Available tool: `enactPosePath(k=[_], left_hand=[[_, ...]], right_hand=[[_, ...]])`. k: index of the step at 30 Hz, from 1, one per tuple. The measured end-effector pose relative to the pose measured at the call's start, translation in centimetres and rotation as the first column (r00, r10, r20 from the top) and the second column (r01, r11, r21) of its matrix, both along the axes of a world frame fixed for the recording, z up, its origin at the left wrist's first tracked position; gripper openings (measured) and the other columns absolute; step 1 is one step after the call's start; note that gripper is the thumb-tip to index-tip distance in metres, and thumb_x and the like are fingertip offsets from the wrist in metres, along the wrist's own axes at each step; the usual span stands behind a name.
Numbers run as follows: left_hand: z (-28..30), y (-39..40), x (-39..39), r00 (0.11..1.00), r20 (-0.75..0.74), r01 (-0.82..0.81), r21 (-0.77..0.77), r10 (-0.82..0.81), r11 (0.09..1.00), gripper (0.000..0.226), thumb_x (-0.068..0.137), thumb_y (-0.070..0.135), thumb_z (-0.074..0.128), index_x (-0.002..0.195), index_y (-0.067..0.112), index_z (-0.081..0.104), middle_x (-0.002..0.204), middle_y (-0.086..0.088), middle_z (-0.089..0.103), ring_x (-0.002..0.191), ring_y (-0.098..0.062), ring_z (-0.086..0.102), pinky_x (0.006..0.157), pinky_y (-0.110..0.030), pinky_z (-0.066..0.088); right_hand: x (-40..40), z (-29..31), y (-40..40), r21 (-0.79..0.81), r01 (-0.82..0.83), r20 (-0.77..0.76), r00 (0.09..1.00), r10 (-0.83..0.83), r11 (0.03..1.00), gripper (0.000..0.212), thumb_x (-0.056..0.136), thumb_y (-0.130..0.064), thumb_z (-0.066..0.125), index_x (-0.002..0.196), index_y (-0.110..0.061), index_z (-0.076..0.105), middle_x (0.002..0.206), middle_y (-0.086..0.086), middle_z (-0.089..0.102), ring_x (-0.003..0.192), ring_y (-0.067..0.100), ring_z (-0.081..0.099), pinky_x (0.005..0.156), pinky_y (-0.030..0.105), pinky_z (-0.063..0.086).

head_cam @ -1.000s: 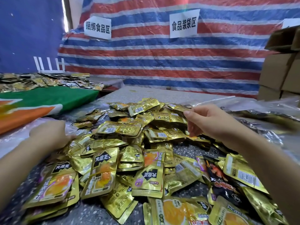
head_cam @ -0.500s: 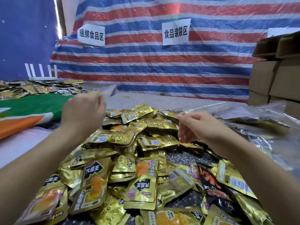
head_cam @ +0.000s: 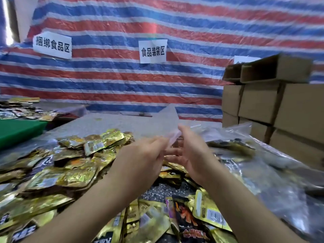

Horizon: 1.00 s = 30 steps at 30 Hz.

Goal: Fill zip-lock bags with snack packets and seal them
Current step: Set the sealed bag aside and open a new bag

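Observation:
An empty clear zip-lock bag (head_cam: 163, 123) is held up above the pile, its pinkish zip strip between my two hands. My left hand (head_cam: 142, 155) pinches the strip from the left. My right hand (head_cam: 191, 155) meets it from the right, fingers loosely spread at the bag's edge; whether it grips the bag is unclear. Below lies a heap of gold snack packets (head_cam: 73, 172) on a speckled table (head_cam: 122, 123). A black and red packet (head_cam: 187, 218) lies near my right forearm.
Clear bags filled with packets (head_cam: 263, 163) lie at the right. Stacked cardboard boxes (head_cam: 280, 106) stand behind them. A green cloth (head_cam: 19, 130) and more packets (head_cam: 19, 109) are at the left. A striped tarp (head_cam: 122, 81) with paper signs hangs behind.
My left hand rose from the pile's left side with a clear bag and came to the middle. My right hand has moved in to meet it. The camera has tilted up.

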<state>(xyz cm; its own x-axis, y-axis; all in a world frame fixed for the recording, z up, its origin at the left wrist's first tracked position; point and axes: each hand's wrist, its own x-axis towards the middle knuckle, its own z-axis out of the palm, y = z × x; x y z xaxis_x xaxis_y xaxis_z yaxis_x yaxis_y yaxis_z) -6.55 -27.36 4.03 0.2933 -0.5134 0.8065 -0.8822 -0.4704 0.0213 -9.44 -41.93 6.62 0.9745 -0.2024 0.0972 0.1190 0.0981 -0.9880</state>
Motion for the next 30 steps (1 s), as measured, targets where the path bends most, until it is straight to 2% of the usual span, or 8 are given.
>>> enactPosePath(k=[4,6,8,12,15,20,25,30], left_hand=[[-0.3,0.4,0.1,0.998,-0.053,-0.011,0.057,0.014,0.998,0.031,0.098,0.031,0.045,0.120,0.023,0.065,0.109,0.006,0.071,0.084,-0.013,0.068,0.063,-0.034,0.060],[-0.1,0.5,0.1,0.983,-0.180,0.000,0.100,0.018,0.995,0.047,0.096,0.059,0.032,0.126,0.034,0.058,0.117,0.016,0.065,0.097,-0.005,0.064,0.077,-0.030,0.057],[0.1,0.7,0.2,0.955,-0.296,0.001,0.099,0.028,0.995,0.057,0.092,0.071,0.023,0.123,0.037,0.057,0.114,0.019,0.064,0.100,0.000,0.059,0.084,-0.030,0.053],[0.9,1.0,0.6,0.931,-0.364,0.004,-0.057,-0.025,0.998,0.026,0.097,0.047,0.045,0.095,0.030,0.064,0.087,0.014,0.064,0.081,0.000,0.058,0.073,-0.034,0.052],[1.2,1.1,0.7,0.919,-0.383,0.029,-0.174,-0.095,0.984,0.021,0.097,0.036,0.052,0.082,0.025,0.063,0.074,0.012,0.062,0.071,-0.002,0.058,0.067,-0.035,0.051],[1.0,1.3,0.9,0.905,-0.412,0.030,-0.184,-0.105,0.982,0.021,0.098,0.033,0.053,0.082,0.023,0.062,0.074,0.009,0.063,0.071,-0.008,0.058,0.067,-0.040,0.050],[0.9,1.6,1.1,0.893,-0.443,0.026,-0.132,-0.083,0.991,0.022,0.099,0.037,0.049,0.084,0.025,0.060,0.073,0.008,0.063,0.067,-0.008,0.057,0.064,-0.041,0.050],[1.1,1.7,1.5,0.856,-0.495,0.094,-0.137,-0.150,0.986,0.024,0.101,0.035,0.048,0.082,0.025,0.059,0.069,0.008,0.063,0.059,-0.004,0.054,0.052,-0.024,0.044]], right_hand=[[0.6,-0.5,-0.3,-0.100,0.086,0.026,0.996,-0.083,0.991,0.031,0.104,-0.020,0.039,0.089,-0.007,0.063,0.064,0.000,0.070,0.057,0.011,0.067,0.062,0.030,0.056],[0.8,-0.8,-0.5,-0.125,0.131,0.052,0.991,-0.125,0.983,0.026,0.103,-0.017,0.045,0.090,-0.006,0.066,0.061,0.002,0.067,0.053,0.012,0.064,0.057,0.028,0.055],[0.9,-0.9,-0.7,-0.189,0.164,0.101,0.984,-0.147,0.968,0.024,0.102,-0.017,0.049,0.096,-0.009,0.071,0.067,0.004,0.069,0.057,0.013,0.065,0.055,0.026,0.054],[0.6,-1.1,-0.4,-0.402,0.145,0.194,0.978,-0.071,0.904,0.022,0.105,-0.018,0.048,0.099,-0.019,0.069,0.063,-0.004,0.067,0.062,0.010,0.064,0.062,0.024,0.057],[0.4,-0.9,0.1,-0.418,0.114,0.213,0.977,-0.025,0.901,0.012,0.101,-0.012,0.054,0.097,-0.013,0.065,0.063,-0.005,0.070,0.058,0.007,0.067,0.056,0.019,0.053],[-0.1,-0.7,0.5,-0.432,0.052,0.209,0.977,0.044,0.901,0.010,0.097,-0.010,0.062,0.092,-0.011,0.070,0.076,0.004,0.074,0.069,0.012,0.071,0.060,0.020,0.054],[-0.3,-0.1,0.1,-0.469,0.040,0.211,0.975,0.068,0.882,0.012,0.094,-0.009,0.065,0.086,-0.012,0.073,0.066,-0.002,0.069,0.062,0.006,0.064,0.060,0.017,0.052],[-0.3,-0.1,-0.2,-0.392,-0.089,0.194,0.965,0.177,0.916,0.009,0.095,-0.006,0.061,0.089,-0.004,0.068,0.068,0.001,0.069,0.063,0.010,0.064,0.062,0.020,0.053]])
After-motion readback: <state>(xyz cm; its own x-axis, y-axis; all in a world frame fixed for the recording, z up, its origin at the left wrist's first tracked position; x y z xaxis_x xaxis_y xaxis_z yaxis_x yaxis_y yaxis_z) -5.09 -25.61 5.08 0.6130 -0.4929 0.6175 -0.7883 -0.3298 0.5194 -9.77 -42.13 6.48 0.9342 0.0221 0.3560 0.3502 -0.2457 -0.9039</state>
